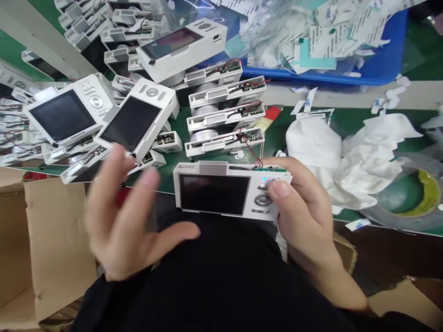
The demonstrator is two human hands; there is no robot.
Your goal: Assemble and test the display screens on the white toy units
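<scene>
A white camera body [214, 193] with a dark screen is held by its right end in my right hand [304, 207]. The thumb rests on the buttons near a small blue light, and the fingers are behind. Green circuit board and a red wire show along its open top edge. My left hand [131, 221], slightly blurred, is raised left of it with fingers apart, holding nothing. Beyond that hand, a white camera [138, 117] leans beside another camera [65, 110]. A stack of open camera bodies [224, 117] stands behind the held one.
A blue tray [391, 60] at the back right holds peeled labels and film. Crumpled white tissue [367, 161] and a tape roll [424, 193] lie on the right of the green table. More camera bodies crowd the back left. An open cardboard box [62, 244] stands at lower left.
</scene>
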